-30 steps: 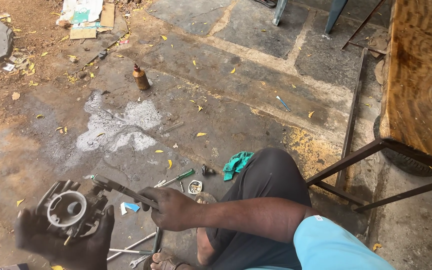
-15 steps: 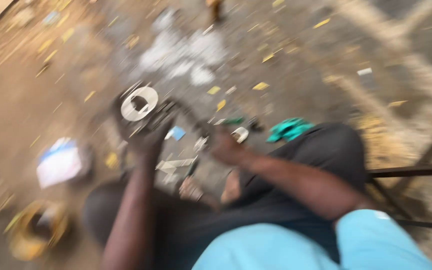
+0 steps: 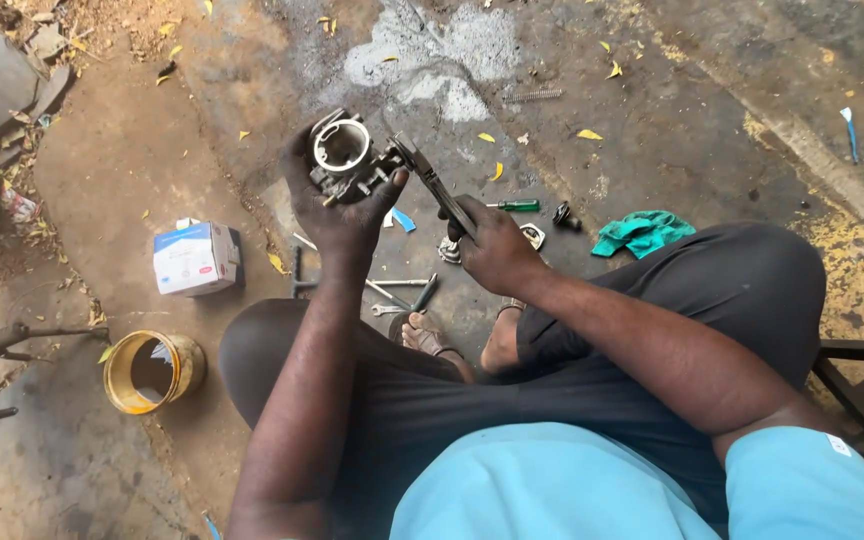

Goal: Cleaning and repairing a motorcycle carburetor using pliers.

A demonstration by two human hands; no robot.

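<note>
While the view has swung since a second ago, the left hand (image 3: 337,215) is gripping a grey metal carburettor (image 3: 347,160) and the right hand (image 3: 492,250) is clasping grey pliers (image 3: 432,185) against it; left of it, an open yellow tin (image 3: 152,372) is showing a dark inside.

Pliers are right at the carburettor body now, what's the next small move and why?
Probably close the metal pliers on the small fitting at the edge of the grey metal carburettor body. Their tips already sit against that edge, the right hand grips the handles, and the left hand holds the body up steady.

Outdoor repair workshop: tool-strewn concrete floor (image 3: 712,130)
</note>
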